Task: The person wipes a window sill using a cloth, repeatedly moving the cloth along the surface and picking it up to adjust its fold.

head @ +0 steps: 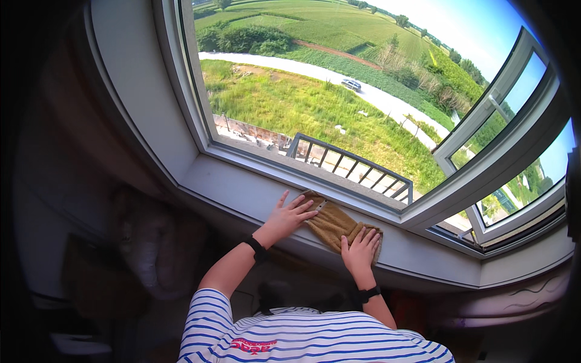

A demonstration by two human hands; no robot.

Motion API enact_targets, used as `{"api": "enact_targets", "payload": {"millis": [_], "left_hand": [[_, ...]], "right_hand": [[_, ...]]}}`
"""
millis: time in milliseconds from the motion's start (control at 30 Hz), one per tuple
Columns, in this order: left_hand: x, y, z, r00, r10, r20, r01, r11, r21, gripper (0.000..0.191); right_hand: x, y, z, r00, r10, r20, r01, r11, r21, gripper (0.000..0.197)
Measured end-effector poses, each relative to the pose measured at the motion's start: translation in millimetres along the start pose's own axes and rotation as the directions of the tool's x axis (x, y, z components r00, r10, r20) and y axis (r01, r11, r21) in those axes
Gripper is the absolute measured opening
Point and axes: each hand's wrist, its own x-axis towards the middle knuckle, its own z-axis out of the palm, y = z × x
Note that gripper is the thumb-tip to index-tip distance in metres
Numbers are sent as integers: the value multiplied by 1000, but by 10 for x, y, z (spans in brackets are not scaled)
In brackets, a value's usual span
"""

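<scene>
A brown terry cloth (333,221) lies spread and wrinkled on the white windowsill (222,183), close to the window frame. My left hand (290,215) rests with spread fingers at the cloth's left end, its fingertips over the fabric. On the right end of the cloth, where it is folded and bunched, my right hand (361,249) lies palm down with the fingers stretched out and slightly apart. The fabric beneath both palms is hidden. Each wrist wears a black band.
The window frame (299,171) rises just beyond the cloth. An opened window sash (494,109) swings outward at right, with another sash (522,199) below it. Outside stands a dark metal railing (354,163). The room below the sill is dark.
</scene>
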Motion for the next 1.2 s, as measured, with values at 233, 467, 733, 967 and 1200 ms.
{"api": "enact_targets", "payload": {"millis": [233, 467, 733, 967, 1200], "left_hand": [[-581, -1187, -791, 673, -566, 476, 607, 791, 82, 64], [-526, -1538, -202, 648, -750, 129, 761, 635, -132, 73], [-1021, -2237, -392, 534, -844, 54, 845, 535, 3, 81], [-1143, -2449, -297, 652, -758, -31, 758, 649, 57, 76], [-995, -2554, -301, 673, -740, 9, 738, 672, 63, 72]], "right_hand": [[496, -2097, 406, 952, -273, 139, 273, 962, 17, 93], [772, -3174, 675, 955, -249, 163, 245, 968, 47, 96], [672, -3475, 704, 878, -473, 65, 465, 878, 108, 92], [864, -3738, 787, 739, -674, 21, 672, 738, 58, 97], [911, -3741, 842, 706, -708, 7, 707, 705, 55, 97]]}}
